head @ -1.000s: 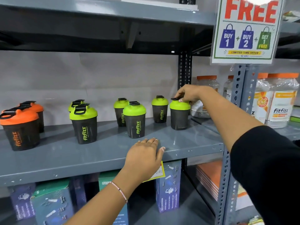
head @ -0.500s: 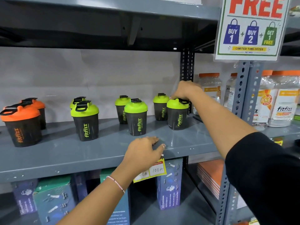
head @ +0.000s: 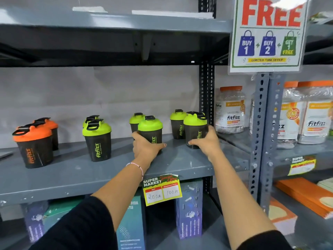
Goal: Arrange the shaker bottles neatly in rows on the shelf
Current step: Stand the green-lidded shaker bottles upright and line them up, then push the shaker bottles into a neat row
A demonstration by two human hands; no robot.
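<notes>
Black shaker bottles stand on the grey shelf [head: 75,175]. My left hand [head: 144,147] grips the base of a green-lidded front bottle [head: 150,129]. My right hand [head: 206,141] grips the lower body of the rightmost green-lidded front bottle [head: 195,125]. Behind these two stand two more green-lidded bottles [head: 136,120] [head: 177,123]. Further left is a green-lidded pair, the front one [head: 97,139] hiding most of the rear one. At the far left are two orange-lidded bottles [head: 33,147], one behind the other.
A perforated upright post [head: 207,91] rises just right of the rightmost bottle. Clear jars with orange lids [head: 230,109] fill the neighbouring shelf. A price tag [head: 162,190] hangs from the shelf edge. Boxes [head: 189,208] sit on the lower shelf. A FREE offer sign [head: 268,33] hangs upper right.
My left hand rose from the shelf's front edge and closed on the middle front bottle. My right hand dropped from the rightmost bottle's lid to its lower body.
</notes>
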